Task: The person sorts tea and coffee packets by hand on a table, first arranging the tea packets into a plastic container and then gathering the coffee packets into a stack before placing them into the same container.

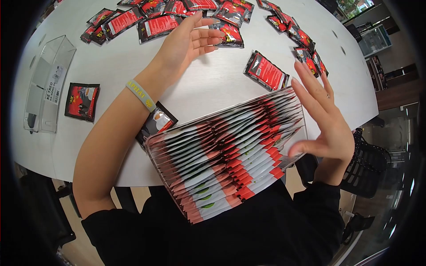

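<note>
A clear box (163, 177), tilted at the table's near edge against my body, is packed with upright rows of red, white and green sachets (226, 155). My right hand (326, 119) is at the box's right end, fingers spread and thumb by the rim. My left hand (193, 40) reaches over the table with its fingers apart, close to a pile of red and black sachets (160, 27); nothing shows in it. One sachet (266, 71) lies between the pile and the box. Another sachet (159, 120) is partly hidden under my left forearm.
A clear plastic tray (49, 80) with a white label lies at the left of the white table (120, 170), beside a single sachet (82, 102). More sachets (301, 37) form a line at the right. A black chair (366, 164) stands beyond the right edge.
</note>
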Available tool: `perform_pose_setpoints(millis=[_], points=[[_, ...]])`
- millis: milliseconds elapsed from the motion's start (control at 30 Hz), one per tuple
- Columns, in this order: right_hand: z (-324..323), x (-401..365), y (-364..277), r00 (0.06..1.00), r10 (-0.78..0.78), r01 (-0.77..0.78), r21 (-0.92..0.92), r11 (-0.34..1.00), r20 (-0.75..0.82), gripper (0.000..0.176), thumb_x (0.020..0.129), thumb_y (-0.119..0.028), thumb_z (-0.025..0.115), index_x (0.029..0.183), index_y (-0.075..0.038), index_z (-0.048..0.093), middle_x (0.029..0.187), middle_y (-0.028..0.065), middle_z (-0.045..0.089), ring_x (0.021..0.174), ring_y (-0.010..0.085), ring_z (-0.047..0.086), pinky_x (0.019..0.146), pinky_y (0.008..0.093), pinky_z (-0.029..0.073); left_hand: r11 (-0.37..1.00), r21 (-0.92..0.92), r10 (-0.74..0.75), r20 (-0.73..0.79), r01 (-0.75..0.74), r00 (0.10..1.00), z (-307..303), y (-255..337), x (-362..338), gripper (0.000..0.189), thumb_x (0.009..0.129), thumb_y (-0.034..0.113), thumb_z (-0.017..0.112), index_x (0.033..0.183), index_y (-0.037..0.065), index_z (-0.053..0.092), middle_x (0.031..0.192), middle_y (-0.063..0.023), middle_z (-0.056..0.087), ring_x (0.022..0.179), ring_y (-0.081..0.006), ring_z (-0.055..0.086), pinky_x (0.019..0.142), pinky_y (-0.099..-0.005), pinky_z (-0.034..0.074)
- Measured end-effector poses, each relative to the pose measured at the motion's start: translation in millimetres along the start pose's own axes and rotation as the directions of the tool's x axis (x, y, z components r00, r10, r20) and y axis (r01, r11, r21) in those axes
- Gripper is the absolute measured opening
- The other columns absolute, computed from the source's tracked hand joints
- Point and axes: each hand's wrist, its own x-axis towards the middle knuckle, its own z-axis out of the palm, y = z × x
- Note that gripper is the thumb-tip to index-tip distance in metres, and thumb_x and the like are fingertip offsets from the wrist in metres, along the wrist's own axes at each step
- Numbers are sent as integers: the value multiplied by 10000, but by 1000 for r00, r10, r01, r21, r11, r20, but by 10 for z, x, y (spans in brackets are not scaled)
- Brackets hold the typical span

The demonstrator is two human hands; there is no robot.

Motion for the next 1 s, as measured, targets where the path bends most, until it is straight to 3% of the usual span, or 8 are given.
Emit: perform_pose_setpoints(millis=[133,200,300,633,733,800,933,1000], points=[[-43,109,-36,997,25,-25,6,1000,78,982,492,-434,736,1343,-165,326,1413,170,217,1304,330,216,1017,527,130,1000,-2,-4,3,4,1000,12,6,-4,534,886,420,401,1184,-24,402,1007,-140,547,943,-166,524,864,-288,423],[-48,199,-134,976,38,-11,-124,992,216,1114,345,-264,811,1336,-122,324,1401,173,235,1286,350,246,1033,500,126,1000,0,-12,-4,12,1000,21,4,-11,519,888,425,397,1164,-14,425,995,-115,539,941,-157,513,857,-283,420],[84,250,-180,989,-43,75,-234,969,140,1075,340,-93,786,1319,-161,347,1358,160,300,1230,342,328,1004,504,223,1000,-2,-13,-13,13,1000,23,9,-13,517,887,424,403,1162,-13,427,994,-117,540,944,-158,515,860,-280,419],[50,271,-194,988,-66,98,-242,965,137,1005,392,-24,743,1309,-110,339,1315,162,340,1175,344,379,968,486,303,1000,24,-4,-12,5,1000,13,-9,-2,515,886,433,402,1157,-3,430,999,-127,547,945,-164,519,861,-282,420],[-55,243,-150,976,-50,71,-91,993,213,1073,379,-62,769,1335,-57,281,1343,190,308,1225,371,326,990,478,267,1000,22,-1,-13,2,1000,18,-9,-6,516,886,437,402,1155,-2,430,999,-128,548,943,-165,519,861,-284,419],[-110,203,-78,983,-105,79,168,983,149,1069,400,-65,773,1348,-74,281,1336,161,332,1221,336,342,969,482,307,1000,17,0,-14,0,1000,13,-8,-5,518,886,439,403,1155,-2,430,998,-128,548,942,-164,520,860,-284,419],[-100,58,77,986,-161,139,302,943,49,1042,462,-83,775,1354,-24,239,1343,180,328,1236,321,340,982,448,295,1000,16,-21,-5,22,1000,21,5,0,529,885,449,405,1159,-3,426,999,-126,545,941,-163,518,854,-284,420],[-16,-48,129,991,91,-13,611,791,-96,902,575,-88,728,1344,-8,263,1300,186,394,1181,282,417,967,387,307,1000,19,-21,-6,21,1000,22,17,0,533,884,451,406,1161,-4,425,999,-126,543,941,-162,517,852,-284,420]])
